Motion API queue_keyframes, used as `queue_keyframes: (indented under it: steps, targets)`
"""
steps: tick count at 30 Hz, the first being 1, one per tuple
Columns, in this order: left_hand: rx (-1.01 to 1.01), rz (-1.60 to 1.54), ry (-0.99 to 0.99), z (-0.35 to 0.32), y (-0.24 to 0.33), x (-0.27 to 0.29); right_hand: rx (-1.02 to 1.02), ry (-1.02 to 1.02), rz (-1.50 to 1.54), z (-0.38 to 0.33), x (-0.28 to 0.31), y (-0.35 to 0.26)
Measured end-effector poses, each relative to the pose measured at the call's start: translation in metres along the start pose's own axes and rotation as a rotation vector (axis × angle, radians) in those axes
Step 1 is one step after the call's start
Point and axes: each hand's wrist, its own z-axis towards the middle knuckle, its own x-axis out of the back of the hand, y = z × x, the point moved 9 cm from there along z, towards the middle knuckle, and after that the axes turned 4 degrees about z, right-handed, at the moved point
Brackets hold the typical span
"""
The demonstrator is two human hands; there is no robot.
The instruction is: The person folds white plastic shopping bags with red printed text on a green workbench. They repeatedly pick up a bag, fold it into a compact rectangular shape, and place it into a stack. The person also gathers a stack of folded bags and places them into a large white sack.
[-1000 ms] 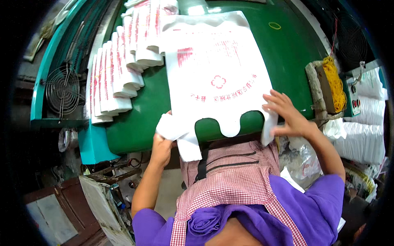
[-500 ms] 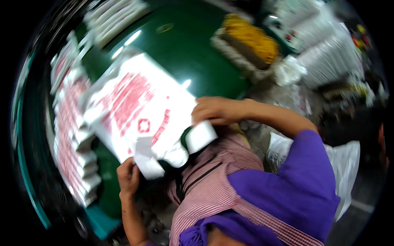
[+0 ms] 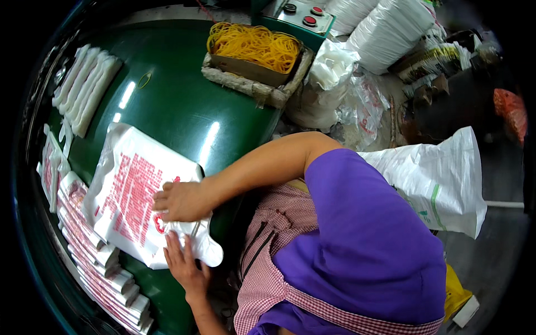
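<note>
Left fingers (image 3: 175,249) and right fingers (image 3: 161,205) lie atop the white bag (image 3: 134,190).

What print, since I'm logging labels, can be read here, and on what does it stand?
Flat white bag under the right hand: red rows of print, too small to read.
Folded bags: red print, too blurred.
White sack at right: small green mark, unreadable.
No text can be quoted.

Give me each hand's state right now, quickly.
Left hand: open, laid on the white bag's near end.
Right hand: open, palm down on the white bag.
</note>
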Motion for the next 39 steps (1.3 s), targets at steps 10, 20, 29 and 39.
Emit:
queue_keyframes:
  steps: [10, 20, 29, 39]
  targets:
    - [0.548, -0.258, 0.0, 0.07, -0.139, 0.004, -0.072, -0.082, 0.238, 0.018, 0.03, 0.013]
    - [0.193, 0.121, 0.137, 0.048, -0.061, 0.021, -0.006, 0.332, 0.621, -0.028, 0.072, -0.026]
    - [0.189, -0.53, -0.121, 0.032, -0.072, 0.033, -0.83, 0.406, 2.061, -0.042, 0.021, 0.087]
    - [0.03, -0.225, -0.124, 0.018, -0.061, 0.052, 0.236, -0.395, 0.334, -0.037, 0.041, 0.007]
